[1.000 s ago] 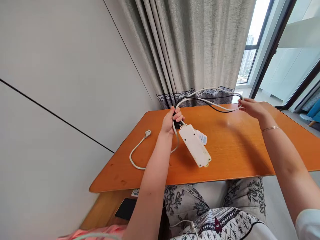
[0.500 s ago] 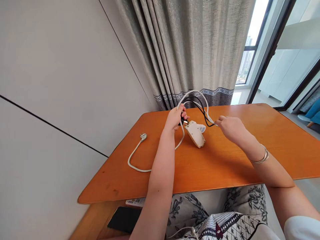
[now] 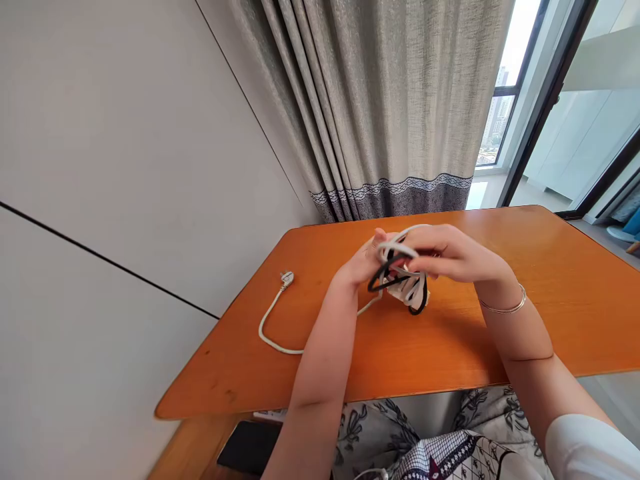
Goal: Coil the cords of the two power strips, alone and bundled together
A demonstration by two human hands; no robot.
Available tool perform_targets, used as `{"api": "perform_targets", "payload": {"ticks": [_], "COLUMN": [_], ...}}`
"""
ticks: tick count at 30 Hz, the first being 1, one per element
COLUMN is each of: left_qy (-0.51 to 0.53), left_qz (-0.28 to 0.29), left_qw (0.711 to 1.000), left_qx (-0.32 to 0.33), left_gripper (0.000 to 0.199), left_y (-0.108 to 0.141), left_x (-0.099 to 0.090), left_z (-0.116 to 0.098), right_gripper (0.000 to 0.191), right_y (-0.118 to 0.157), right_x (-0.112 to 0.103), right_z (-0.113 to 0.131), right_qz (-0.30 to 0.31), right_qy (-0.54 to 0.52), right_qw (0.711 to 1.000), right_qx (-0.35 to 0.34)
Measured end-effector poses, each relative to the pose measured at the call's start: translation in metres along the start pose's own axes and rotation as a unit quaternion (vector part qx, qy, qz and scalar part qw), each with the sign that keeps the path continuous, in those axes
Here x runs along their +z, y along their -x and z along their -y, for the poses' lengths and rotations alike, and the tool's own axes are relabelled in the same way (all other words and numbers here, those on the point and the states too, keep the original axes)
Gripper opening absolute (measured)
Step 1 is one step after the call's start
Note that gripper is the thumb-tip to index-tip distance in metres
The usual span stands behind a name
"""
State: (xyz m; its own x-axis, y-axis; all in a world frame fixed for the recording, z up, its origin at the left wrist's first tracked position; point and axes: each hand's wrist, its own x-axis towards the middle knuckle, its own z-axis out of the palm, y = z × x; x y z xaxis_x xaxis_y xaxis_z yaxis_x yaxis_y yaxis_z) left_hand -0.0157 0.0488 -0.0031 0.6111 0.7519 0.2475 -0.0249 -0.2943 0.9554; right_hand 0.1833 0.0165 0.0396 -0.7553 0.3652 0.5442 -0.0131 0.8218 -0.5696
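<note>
My left hand [image 3: 367, 259] is closed around looped cables above the middle of the table, its thumb pointing up. My right hand [image 3: 445, 253] reaches in from the right, its fingers closed on the same loops. A black cable [image 3: 380, 283] and a white cable [image 3: 414, 291] hang bunched together between both hands. Just behind them a pale power strip [image 3: 397, 291] shows only in part. Off to the left, the white cable's plug [image 3: 287, 279] lies on the table, its cord running back under my left forearm.
The orange wooden table [image 3: 240, 360] reaches toward a grey curtain [image 3: 400, 120]. A white wall [image 3: 125, 167] borders it on the left. Below the front edge, a dark phone-like slab [image 3: 250, 445] lies on a wooden surface. A glass door stands at right.
My right hand has swung left and inward to meet my left hand. The wide cable loop is now gathered into a small bundle, covering most of the power strip.
</note>
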Motion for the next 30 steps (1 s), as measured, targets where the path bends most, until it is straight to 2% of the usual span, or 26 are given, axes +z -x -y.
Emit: {"api": "perform_targets", "payload": {"ticks": [1, 3, 5, 9, 12, 17, 21, 25, 27, 30], "left_qy": [0.027, 0.069, 0.081, 0.050, 0.005, -0.031, -0.028, -0.033, -0.040, -0.051], "left_qz": [0.021, 0.044, 0.039, 0.030, -0.015, -0.083, -0.080, -0.075, -0.079, -0.072], "left_qw": [0.999, 0.997, 0.996, 0.998, 1.000, 0.995, 0.995, 0.996, 0.995, 0.996], "left_qx": [-0.007, -0.009, 0.005, 0.006, -0.006, -0.043, -0.054, -0.045, -0.036, -0.031], "left_gripper": [0.094, 0.100, 0.102, 0.086, 0.070, 0.040, 0.034, 0.034, 0.035, 0.033], "left_y": [-0.001, -0.004, -0.006, -0.006, -0.005, -0.003, -0.002, -0.002, -0.001, -0.001], "left_x": [0.002, 0.006, 0.007, 0.006, 0.009, 0.021, 0.024, 0.020, 0.019, 0.013], "left_z": [0.003, 0.007, 0.010, 0.007, 0.001, -0.013, -0.015, -0.012, -0.011, -0.011], "right_gripper": [0.028, 0.035, 0.041, 0.043, 0.043, 0.041, 0.047, 0.052, 0.055, 0.054], "right_y": [-0.001, -0.002, -0.004, -0.012, -0.016, -0.013, -0.004, 0.000, 0.001, 0.000], "right_x": [-0.001, -0.001, 0.001, 0.009, 0.014, 0.011, 0.000, -0.007, -0.006, -0.002], "right_z": [-0.006, -0.019, -0.028, -0.040, -0.046, -0.047, -0.045, -0.052, -0.056, -0.061], "right_qz": [-0.069, -0.205, -0.294, -0.372, -0.408, -0.384, -0.351, -0.364, -0.329, -0.233], "right_qy": [-0.056, -0.140, -0.193, -0.250, -0.262, -0.253, -0.205, -0.109, -0.134, -0.227], "right_qw": [0.996, 0.965, 0.930, 0.887, 0.869, 0.879, 0.898, 0.907, 0.914, 0.910], "right_qx": [0.025, 0.079, 0.108, 0.110, 0.098, 0.126, 0.166, 0.181, 0.197, 0.256]}}
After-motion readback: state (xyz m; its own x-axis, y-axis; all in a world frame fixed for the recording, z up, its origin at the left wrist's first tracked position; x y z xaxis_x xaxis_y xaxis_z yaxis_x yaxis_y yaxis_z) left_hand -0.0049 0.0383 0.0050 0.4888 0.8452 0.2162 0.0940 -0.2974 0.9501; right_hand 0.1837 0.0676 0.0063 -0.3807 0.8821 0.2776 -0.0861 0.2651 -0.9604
